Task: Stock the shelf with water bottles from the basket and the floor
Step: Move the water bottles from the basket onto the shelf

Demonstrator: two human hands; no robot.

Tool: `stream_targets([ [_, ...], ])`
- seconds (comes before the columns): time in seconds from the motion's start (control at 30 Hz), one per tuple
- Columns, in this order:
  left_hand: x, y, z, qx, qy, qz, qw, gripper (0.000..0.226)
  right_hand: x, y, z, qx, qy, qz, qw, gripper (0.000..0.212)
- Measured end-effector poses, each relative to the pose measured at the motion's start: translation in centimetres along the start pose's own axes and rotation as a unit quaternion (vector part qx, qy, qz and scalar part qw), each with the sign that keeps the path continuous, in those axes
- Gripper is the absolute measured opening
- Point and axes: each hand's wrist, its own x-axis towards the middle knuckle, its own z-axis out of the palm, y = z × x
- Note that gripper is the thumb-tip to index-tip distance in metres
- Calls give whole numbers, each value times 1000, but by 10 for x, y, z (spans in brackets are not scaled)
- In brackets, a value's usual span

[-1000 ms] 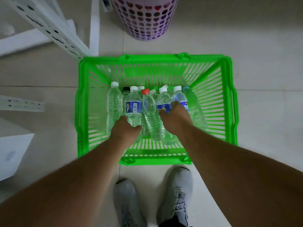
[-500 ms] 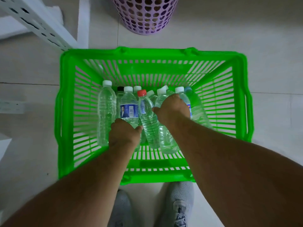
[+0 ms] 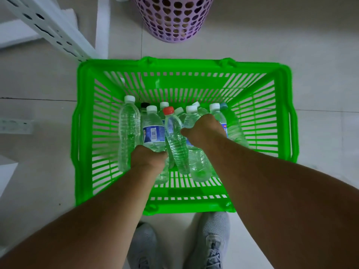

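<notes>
Both hands have slid deeper into the green basket [image 3: 85, 133]: left hand [image 3: 148, 159] clasps the blue-labelled bottle [image 3: 154, 133], right hand [image 3: 204, 131] wraps another bottle [image 3: 196, 158] beside it. Lift straight up, clearing the red-capped bottle [image 3: 174, 136] between.

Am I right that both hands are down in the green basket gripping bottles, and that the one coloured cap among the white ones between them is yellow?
Not quite: the head view shows that cap is red, not yellow. The rest holds: the left hand and right hand are both in the green basket gripping bottles.
</notes>
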Motion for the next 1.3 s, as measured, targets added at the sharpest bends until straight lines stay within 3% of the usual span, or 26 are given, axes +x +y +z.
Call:
stream_targets([
  [0.1, -11, 0, -13, -48, -13, 2, 999, 18, -15, 2, -3, 48, -5, -11, 999, 87],
  [0.3, -62, 5, -67, -72, -8, 88, 993, 14, -64, 8, -55, 170, 36, -67, 982, 54],
  [0.47, -135, 31, -140, -66, -6, 160, 985, 22, -131, -18, -136, 199, 74, -109, 971, 55],
  [0.9, -398, 111, -373, -174, -54, 297, 937, 29, -424, -93, -408, 289, 101, -256, 917, 34],
  [1.07, -493, 133, -437, -207, -49, 359, 909, 37, -532, -112, -490, 279, 160, -329, 888, 26],
  [1.3, -605, 152, -491, -231, -24, 420, 877, 40, -645, -117, -576, 275, 216, -376, 858, 42],
])
